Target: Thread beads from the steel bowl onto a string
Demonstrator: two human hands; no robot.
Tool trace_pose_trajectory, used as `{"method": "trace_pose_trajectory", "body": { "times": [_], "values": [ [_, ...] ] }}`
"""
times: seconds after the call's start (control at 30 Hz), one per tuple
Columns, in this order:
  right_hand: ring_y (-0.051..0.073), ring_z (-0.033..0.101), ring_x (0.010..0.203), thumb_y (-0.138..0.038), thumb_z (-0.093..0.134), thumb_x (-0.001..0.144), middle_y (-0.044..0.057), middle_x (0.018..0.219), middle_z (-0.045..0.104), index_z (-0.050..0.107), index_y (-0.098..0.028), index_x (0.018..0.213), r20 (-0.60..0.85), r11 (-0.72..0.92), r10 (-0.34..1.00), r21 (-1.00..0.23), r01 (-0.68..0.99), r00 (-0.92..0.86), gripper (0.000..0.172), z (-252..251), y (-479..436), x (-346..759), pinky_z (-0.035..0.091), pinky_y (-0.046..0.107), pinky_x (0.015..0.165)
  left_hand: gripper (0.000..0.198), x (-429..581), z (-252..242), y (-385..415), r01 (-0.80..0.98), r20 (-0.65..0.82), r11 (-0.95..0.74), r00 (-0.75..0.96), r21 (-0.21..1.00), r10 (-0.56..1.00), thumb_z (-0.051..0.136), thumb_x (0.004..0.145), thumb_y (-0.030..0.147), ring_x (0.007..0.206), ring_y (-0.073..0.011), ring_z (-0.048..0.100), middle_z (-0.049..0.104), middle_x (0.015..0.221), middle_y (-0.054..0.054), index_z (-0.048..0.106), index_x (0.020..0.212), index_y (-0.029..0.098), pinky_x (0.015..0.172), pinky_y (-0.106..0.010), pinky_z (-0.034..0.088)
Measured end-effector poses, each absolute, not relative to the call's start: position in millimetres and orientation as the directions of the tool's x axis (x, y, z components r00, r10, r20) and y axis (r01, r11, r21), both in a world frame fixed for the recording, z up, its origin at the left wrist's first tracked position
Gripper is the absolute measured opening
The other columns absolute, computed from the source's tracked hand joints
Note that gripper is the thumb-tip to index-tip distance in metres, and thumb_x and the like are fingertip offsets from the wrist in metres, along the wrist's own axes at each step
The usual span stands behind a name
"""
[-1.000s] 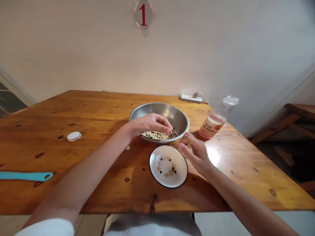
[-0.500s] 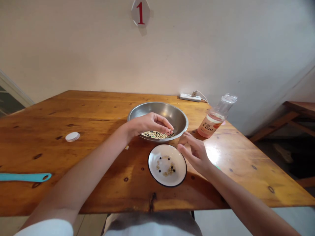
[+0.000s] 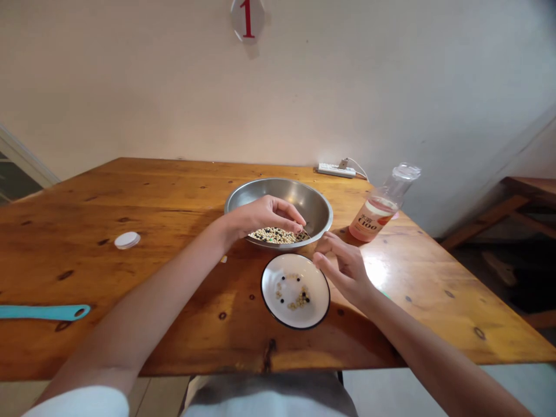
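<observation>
My left hand point(image 3: 271, 214) hangs over the front of the steel bowl point(image 3: 278, 184), thumb and fingertips closed in a pinch. A thin dark line shows by those fingertips; what they hold is too small to make out. Inside the bowl lie many small round pale and black pieces point(image 3: 273, 236), like beans or beads, with a green speck among them. My right hand point(image 3: 341, 263) is closed with curled fingers between the bowl's right front rim and the white dish point(image 3: 282, 317); anything in it is hidden. The dark-rimmed dish holds several pale and black pieces point(image 3: 299, 300).
A bottle of pink drink point(image 3: 369, 220) with a clear cup-like top stands right of the bowl. Behind it lies a white power strip point(image 3: 336, 170). On the left are a white round lid point(image 3: 127, 240) and a turquoise handle point(image 3: 47, 313). The wooden table point(image 3: 195, 341) ends near my body.
The view has shifted very slightly. Both hands keep nearly the same place and pinched pose; the bowl and dish have not moved.
</observation>
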State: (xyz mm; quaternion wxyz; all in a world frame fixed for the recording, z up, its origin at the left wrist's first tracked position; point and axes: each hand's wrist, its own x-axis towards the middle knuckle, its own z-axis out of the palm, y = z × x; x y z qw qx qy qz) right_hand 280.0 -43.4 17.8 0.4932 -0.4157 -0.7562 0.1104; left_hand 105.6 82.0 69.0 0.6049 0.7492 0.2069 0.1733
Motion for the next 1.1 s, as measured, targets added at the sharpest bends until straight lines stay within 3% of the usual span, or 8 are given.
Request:
{"method": "trace_pose_trajectory", "body": {
  "times": [0.53, 0.77, 1.1],
  "values": [
    [0.012, 0.046, 0.056, -0.024, 0.048, 0.089, 0.000, 0.061, 0.050, 0.048, -0.019, 0.066, 0.606, 0.550, 0.788, -0.620, 0.560, -0.103, 0.024, 17.5, -43.9, 280.9, 0.035, 0.025, 0.054, 0.019, 109.7, 75.9, 74.1, 0.178, 0.136, -0.413, 0.769, 0.893, 0.625, 0.077, 0.063, 0.025, 0.078, -0.0148, 0.066, 0.072, 0.080, -0.003, 0.071, 0.077, 0.014, 0.076, -0.028, 0.052],
    [0.013, 0.046, 0.056, -0.024, 0.046, 0.089, -0.001, 0.059, 0.049, 0.047, -0.019, 0.066, 0.596, 0.527, 0.798, -0.624, 0.577, -0.084, 0.024, 16.6, -41.6, 280.7, 0.035, 0.025, 0.054, 0.008, 113.4, 87.6, 56.2, 0.339, 0.316, -0.681, 0.695, 0.649, 0.646, 0.073, 0.068, 0.023, 0.072, -0.0143, 0.066, 0.073, 0.076, -0.002, 0.072, 0.073, 0.016, 0.066, -0.022, 0.048],
    [0.013, 0.044, 0.056, -0.024, 0.045, 0.088, -0.001, 0.058, 0.047, 0.044, -0.020, 0.064, 0.591, 0.522, 0.802, -0.625, 0.581, -0.085, 0.024, 18.0, -41.8, 278.6, 0.035, 0.025, 0.054, 0.003, 113.9, 84.8, 54.5, 0.340, 0.452, -0.837, 0.722, 0.429, 0.524, 0.071, 0.071, 0.021, 0.071, -0.0140, 0.064, 0.073, 0.077, 0.000, 0.071, 0.073, 0.019, 0.067, -0.022, 0.045]
  ]
}}
